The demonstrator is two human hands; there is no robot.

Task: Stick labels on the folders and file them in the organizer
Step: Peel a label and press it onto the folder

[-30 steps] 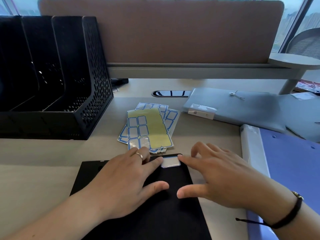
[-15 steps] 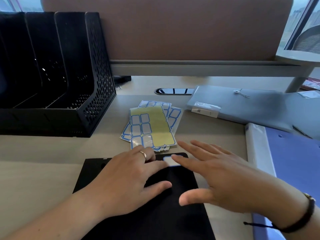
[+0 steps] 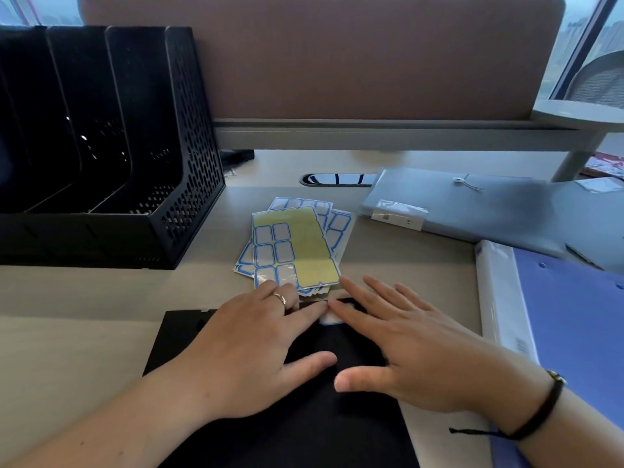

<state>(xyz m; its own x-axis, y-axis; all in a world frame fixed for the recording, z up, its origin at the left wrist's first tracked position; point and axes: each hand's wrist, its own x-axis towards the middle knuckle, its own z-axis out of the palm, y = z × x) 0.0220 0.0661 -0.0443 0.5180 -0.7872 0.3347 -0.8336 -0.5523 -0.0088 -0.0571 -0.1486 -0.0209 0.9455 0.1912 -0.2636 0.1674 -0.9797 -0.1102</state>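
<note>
organizer: black mesh organizer (image 3: 189, 184), upper left of frame, standing on the table (image 3: 67, 332). Three slots visible, dividers upright. Interiors dark; no folders seen in them.
label sheets: fanned stack of label sheets (image 3: 297, 248) at centre frame, just past the fingertips. Top sheet shows yellow backing on its right half, blue-bordered labels on its left.
black folder: black folder (image 3: 304, 417) flat on the table, lower centre, under both hands.
label: white label with blue border (image 3: 331, 319) on the black folder near its top edge, mostly covered by the fingers.
left hand: left hand (image 3: 250, 352) palm down on the black folder, fingers straight and spread, nothing gripped. Index fingertip at the label's left edge. Ring on one finger.
right hand: right hand (image 3: 415, 352) palm down, fingers extended flat, nothing gripped. Index finger lies across the label, its tip meeting the left index tip. Dark band on the wrist.
grey folder: grey folder (image 3: 472, 211) with string clasp, right of centre, upper half, lying flat.
blue folder: blue folder (image 3: 574, 332) with a white spine, right edge of frame, flat on the table; its far end overlaps the grey folder.
not filed: all three folders sit on the table, outside the organizer.
</note>
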